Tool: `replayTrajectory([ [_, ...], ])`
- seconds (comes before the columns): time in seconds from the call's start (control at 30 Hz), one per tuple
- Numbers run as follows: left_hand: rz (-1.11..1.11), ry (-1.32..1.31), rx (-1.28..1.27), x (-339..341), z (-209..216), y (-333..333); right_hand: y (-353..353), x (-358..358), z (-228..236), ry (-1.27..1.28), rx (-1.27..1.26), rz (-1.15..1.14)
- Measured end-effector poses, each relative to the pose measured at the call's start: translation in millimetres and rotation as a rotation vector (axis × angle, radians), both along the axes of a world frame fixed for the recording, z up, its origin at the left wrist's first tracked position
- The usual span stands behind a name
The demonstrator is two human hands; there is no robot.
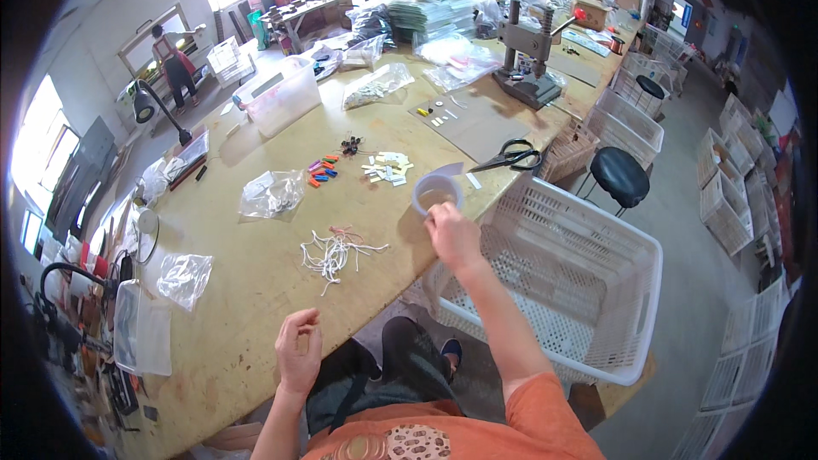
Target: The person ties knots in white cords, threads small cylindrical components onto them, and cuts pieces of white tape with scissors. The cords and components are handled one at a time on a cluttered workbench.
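Note:
My right hand pinches the near rim of a pale, translucent roll of tape at the table's right edge. A loose strip sticks up from its far side. My left hand hovers by the table's near edge, fingers loosely bent and apart from the thumb, with nothing visible in it. Between the hands and a little farther off lies a tangle of white cords, a few of them pinkish. Beyond it are small white pieces, coloured pieces in orange, blue and green, and dark small parts.
Black scissors lie beyond the roll, near a hand press. A large white crate stands against the table's right side. Plastic bags and a clear bin occupy the left. A person stands far left.

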State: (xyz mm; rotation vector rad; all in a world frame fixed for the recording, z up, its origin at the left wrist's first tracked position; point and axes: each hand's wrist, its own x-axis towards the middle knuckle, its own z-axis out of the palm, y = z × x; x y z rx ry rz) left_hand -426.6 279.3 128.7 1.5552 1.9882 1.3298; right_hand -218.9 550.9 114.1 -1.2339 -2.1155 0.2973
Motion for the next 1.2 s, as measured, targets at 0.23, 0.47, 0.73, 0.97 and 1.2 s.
replayTrajectory([
  [0.23, -0.225, -1.234, 0.194, 39, 32, 5, -168, -29, 28, 0.211, 0.131, 0.527],
  [0.47, 0.001, -1.348, 0.216, -1, 20, -24, -168, -28, 39, 0.459, -0.090, 0.762],
  [0.73, 0.247, -0.919, 0.310, -59, 31, -92, 46, 28, -20, -0.269, -0.029, -0.145],
  [0.97, 0.369, -0.730, 0.286, -77, 26, -102, -24, 9, -33, -0.304, 0.099, 0.045],
  [1.2, 0.337, -0.858, 0.297, -104, 7, -107, -51, -3, -12, 0.110, 0.041, 0.100],
])
